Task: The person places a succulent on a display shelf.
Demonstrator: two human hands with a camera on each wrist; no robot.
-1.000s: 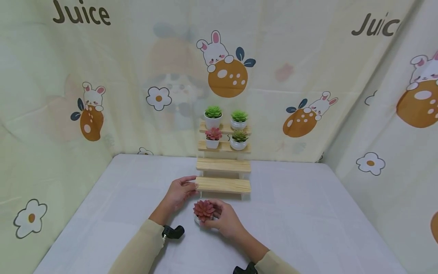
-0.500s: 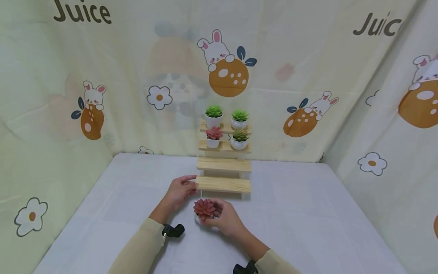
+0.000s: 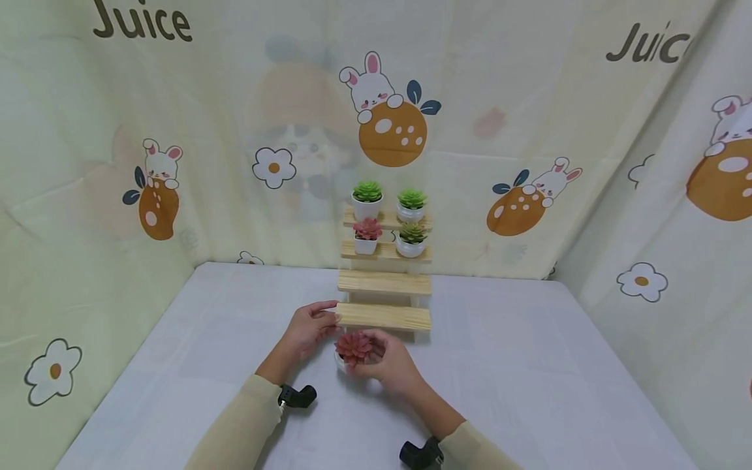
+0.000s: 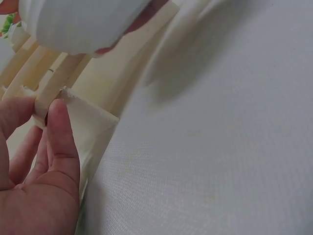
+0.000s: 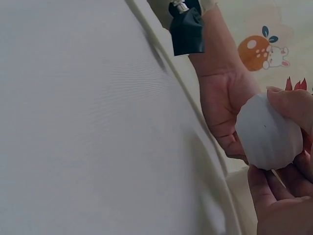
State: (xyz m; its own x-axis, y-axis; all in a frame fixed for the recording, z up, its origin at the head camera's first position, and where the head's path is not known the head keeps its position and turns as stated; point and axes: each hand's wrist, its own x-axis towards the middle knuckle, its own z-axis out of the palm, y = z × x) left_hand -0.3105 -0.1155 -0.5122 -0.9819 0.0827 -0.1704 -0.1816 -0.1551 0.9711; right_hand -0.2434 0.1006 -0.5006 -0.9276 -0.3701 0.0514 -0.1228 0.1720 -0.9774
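My right hand (image 3: 392,365) holds a potted red succulent (image 3: 352,348) in front of the stepped wooden plant stand (image 3: 383,316). Its ribbed white pot (image 5: 266,132) is tilted, its base facing the right wrist camera, with thumb and fingers around it. In the left wrist view that white pot (image 4: 78,24) hangs above the tablecloth, its shadow below. My left hand (image 3: 307,331) is at the left end of the lowest step. Seen from the left wrist, thumb and forefinger pinch the end of that wooden board (image 4: 54,88).
On the top step stand two green succulents (image 3: 367,192) (image 3: 411,199) in white pots. The step below bears a red succulent (image 3: 367,230) and a darker green one (image 3: 412,234). Printed curtains (image 3: 470,85) close off the back and sides of the white-covered table (image 3: 505,365).
My right hand has raised the potted red succulent off the table and moved it slightly toward the stand. The left hand keeps its place on the lowest step.
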